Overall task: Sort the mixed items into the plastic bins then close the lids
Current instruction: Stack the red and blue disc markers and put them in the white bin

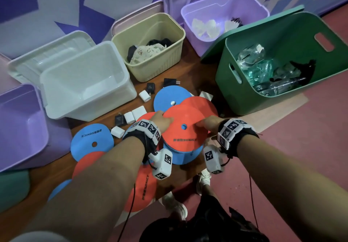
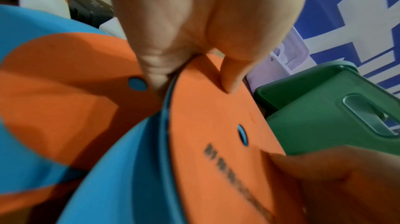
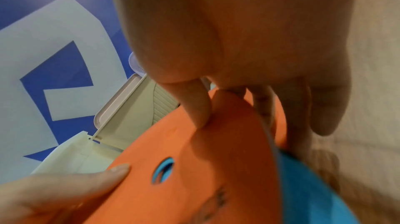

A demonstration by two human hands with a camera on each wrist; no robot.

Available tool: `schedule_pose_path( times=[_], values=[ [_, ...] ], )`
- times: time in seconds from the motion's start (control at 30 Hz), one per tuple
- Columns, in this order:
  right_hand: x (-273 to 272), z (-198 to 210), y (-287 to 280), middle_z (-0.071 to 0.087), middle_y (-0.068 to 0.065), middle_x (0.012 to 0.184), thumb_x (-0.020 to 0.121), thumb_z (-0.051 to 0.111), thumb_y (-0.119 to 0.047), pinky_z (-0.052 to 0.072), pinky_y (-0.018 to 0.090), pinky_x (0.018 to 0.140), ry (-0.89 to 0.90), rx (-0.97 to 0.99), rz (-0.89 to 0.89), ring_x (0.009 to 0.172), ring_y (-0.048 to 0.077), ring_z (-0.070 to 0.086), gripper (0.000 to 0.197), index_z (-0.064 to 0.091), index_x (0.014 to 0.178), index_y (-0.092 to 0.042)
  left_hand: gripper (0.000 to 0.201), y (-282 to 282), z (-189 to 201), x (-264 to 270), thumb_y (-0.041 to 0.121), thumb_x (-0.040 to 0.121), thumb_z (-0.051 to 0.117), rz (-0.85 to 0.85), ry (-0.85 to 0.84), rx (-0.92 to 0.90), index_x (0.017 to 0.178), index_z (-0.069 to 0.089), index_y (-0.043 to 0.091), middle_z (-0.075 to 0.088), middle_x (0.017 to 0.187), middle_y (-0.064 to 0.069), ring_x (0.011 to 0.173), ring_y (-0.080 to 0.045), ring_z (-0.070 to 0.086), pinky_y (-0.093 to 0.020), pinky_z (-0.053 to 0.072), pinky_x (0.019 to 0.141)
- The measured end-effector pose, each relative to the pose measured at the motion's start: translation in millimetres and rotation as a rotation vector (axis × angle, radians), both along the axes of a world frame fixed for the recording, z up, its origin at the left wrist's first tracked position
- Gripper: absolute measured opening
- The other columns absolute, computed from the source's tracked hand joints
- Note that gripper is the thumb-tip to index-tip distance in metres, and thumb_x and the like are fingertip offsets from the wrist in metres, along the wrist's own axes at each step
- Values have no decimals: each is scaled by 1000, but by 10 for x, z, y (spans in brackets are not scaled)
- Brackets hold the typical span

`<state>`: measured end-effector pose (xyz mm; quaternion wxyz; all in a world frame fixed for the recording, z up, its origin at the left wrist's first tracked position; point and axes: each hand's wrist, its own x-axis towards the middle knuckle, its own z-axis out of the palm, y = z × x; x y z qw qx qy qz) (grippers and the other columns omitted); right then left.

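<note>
A stack of round foam discs [image 1: 185,130], orange on top and blue beneath, is lifted a little above the wooden table. My left hand [image 1: 163,120] grips its left edge, thumb [image 2: 231,80] on the orange top disc [image 2: 216,142] and fingers underneath. At the right edge my right hand [image 1: 205,124] pinches the same stack, with its thumb [image 3: 195,109] pressing the orange disc [image 3: 194,185] and its fingers below the blue one [image 3: 307,185]. More discs lie loose: blue [image 1: 92,142], blue [image 1: 170,98], orange [image 1: 143,185]. Small white and black chargers [image 1: 130,117] are scattered by them.
Open bins ring the table: a white bin [image 1: 84,108], a beige bin [image 1: 156,68] with cloth, a purple bin [image 1: 224,10] with clear items, a green bin [image 1: 235,94] with plastic bottles, and a purple bin [image 1: 20,147] at left. Their lids stand behind them.
</note>
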<state>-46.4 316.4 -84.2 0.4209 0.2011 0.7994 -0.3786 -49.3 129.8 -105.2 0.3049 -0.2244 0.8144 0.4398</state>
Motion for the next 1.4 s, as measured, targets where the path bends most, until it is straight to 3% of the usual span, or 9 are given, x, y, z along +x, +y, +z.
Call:
schedule_pose_path(
  times=[0.1,0.2,0.33,0.53,0.83,0.97,1.07,1.2,1.4],
  values=[
    [-165,99,165,58,10,124,95,54,-25,35,21,60,47,-52,-133,107,23,56,40,54,128,-2,39,102,130,-211,28,86,63,94,75,119,118,54,7,63,116,-14,104,-31,62,-43,50,95],
    [-310,94,310,56,7,108,94,56,-21,32,19,55,139,-113,-285,80,15,53,24,56,115,-8,40,273,207,-403,33,76,68,177,106,224,109,54,17,64,115,-12,104,-31,63,-46,49,97],
    [-348,-46,396,57,16,128,93,57,-23,45,28,82,145,13,-263,110,27,58,47,48,132,1,35,528,167,-486,21,90,58,18,155,-16,123,52,16,62,112,-6,98,-23,59,-28,44,89],
    [-361,-176,370,56,16,132,85,65,-19,43,33,99,190,136,-201,121,32,54,55,46,135,-8,48,633,-1,-435,25,84,63,-159,32,-142,129,50,17,60,124,-7,110,-30,58,-40,46,98],
    [-676,97,194,64,10,93,84,62,-5,47,29,76,375,-130,-302,86,22,61,26,64,109,-1,45,426,74,-594,27,85,68,250,111,37,125,58,11,60,119,-4,114,-22,57,-23,40,95],
    [-892,147,-37,69,16,96,80,66,-6,54,43,88,348,-259,-302,89,31,67,24,66,104,-4,54,186,87,-742,60,53,67,362,108,33,97,60,31,65,111,-1,101,-24,63,-38,48,96],
    [-989,56,-214,67,14,99,83,65,-4,52,46,93,281,-291,-257,90,29,65,30,64,112,-6,77,-21,-262,-825,59,40,74,409,15,98,106,63,23,70,107,1,97,-22,66,-40,50,95],
    [-1124,-107,-301,67,10,103,84,65,-9,52,42,93,255,-215,-165,92,26,64,37,61,119,-3,38,-21,-53,-757,30,65,80,419,6,79,96,60,19,64,106,-2,98,-21,61,-33,49,93],
    [-1223,-210,-295,64,6,98,86,62,-8,49,32,88,306,-154,-140,89,19,59,33,61,119,-7,39,5,-60,-727,19,80,70,428,137,-7,116,54,13,63,109,-7,100,-26,62,-37,50,92]
  ],
)
